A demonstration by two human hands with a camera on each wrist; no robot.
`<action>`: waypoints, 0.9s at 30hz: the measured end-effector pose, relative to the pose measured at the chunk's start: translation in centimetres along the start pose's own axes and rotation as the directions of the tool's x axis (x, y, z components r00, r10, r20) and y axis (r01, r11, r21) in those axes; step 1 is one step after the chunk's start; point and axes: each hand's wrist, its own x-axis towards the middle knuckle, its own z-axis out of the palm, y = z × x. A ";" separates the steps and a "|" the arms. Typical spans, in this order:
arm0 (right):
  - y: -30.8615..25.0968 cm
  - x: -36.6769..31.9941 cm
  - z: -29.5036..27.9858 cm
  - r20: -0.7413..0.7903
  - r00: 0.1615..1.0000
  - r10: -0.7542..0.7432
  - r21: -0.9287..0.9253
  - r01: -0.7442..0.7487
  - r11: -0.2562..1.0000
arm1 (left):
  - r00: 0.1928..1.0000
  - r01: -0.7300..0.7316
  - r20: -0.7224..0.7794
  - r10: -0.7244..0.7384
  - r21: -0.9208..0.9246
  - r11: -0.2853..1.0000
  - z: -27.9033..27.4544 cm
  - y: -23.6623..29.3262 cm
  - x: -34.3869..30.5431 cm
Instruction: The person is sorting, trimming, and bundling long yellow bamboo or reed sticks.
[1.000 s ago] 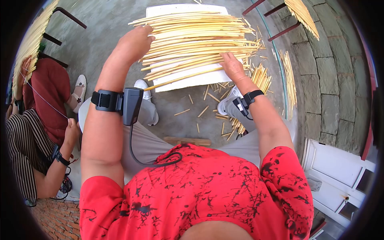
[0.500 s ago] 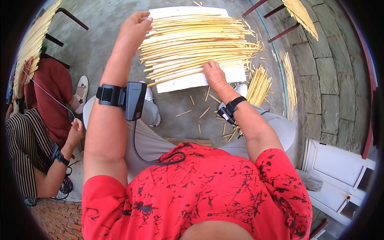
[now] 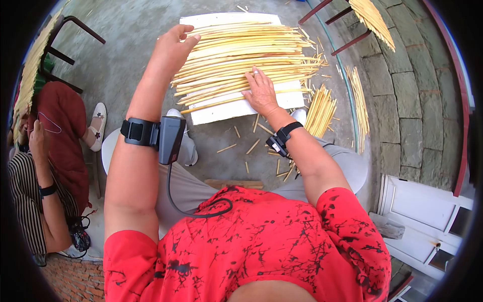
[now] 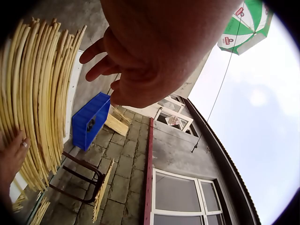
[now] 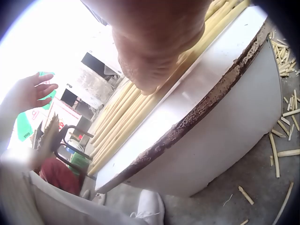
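Long pale yellow stalks point(image 3: 241, 55) lie side by side across a white board point(image 3: 216, 115). The left hand point(image 3: 172, 49) is raised at the stalks' left ends, fingers spread and slightly bent, holding nothing; the left wrist view shows this hand point(image 4: 145, 61) off to the side of the stalks point(image 4: 37, 93). The right hand point(image 3: 261, 92) rests with extended fingers on the stalks nearest the body. In the right wrist view the right hand point(image 5: 154, 61) lies over the stalks point(image 5: 122, 117), its fingertips hidden.
Cut stalk pieces point(image 3: 321, 110) lie piled on the floor right of the board. A wood block point(image 3: 234, 183) is near the lap. Another person point(image 3: 60, 131) sits at the left. In the left wrist view a blue crate point(image 4: 90, 121) stands beyond the board.
The right hand has moved left along the near stalks, its fingers now extended over them. The left hand rose off the stalks' left ends, its fingers spreading. The seated person's hand moved up.
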 end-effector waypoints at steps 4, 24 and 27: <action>-0.5 -0.3 1.6 0.022 1.000 0.009 -0.021 -0.009 1.000 | 1.000 -0.009 -0.009 0.010 0.066 0.998 0.0 1.1 -0.7; -0.7 1.5 2.2 -0.022 0.997 0.071 -0.040 -0.072 0.997 | 0.993 -0.049 0.110 0.034 0.138 0.989 0.4 1.7 -1.1; -1.1 1.2 2.4 -0.012 0.995 0.097 -0.029 -0.098 0.995 | 0.994 -0.041 0.108 0.028 0.118 0.992 0.2 1.6 -0.9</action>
